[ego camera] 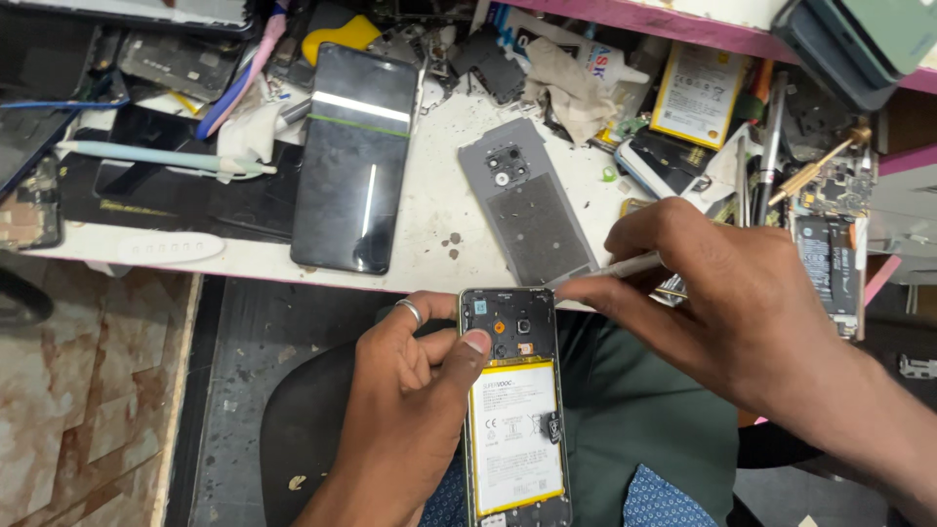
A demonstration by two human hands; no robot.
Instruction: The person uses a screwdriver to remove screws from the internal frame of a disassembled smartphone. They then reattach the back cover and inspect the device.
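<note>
Opened phone [514,410] in left hand [410,390], right hand [722,293] w/ tweezers [610,270]

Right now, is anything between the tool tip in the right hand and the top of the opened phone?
Nothing visible. The right hand holds a thin metal tool whose tip meets the opened phone at its top right corner. The left hand grips the phone's left edge, thumb beside the battery.

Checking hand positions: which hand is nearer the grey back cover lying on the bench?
Right. The right hand with its tool sits beside the grey back cover; the left hand is lower, holding the opened phone.
</note>
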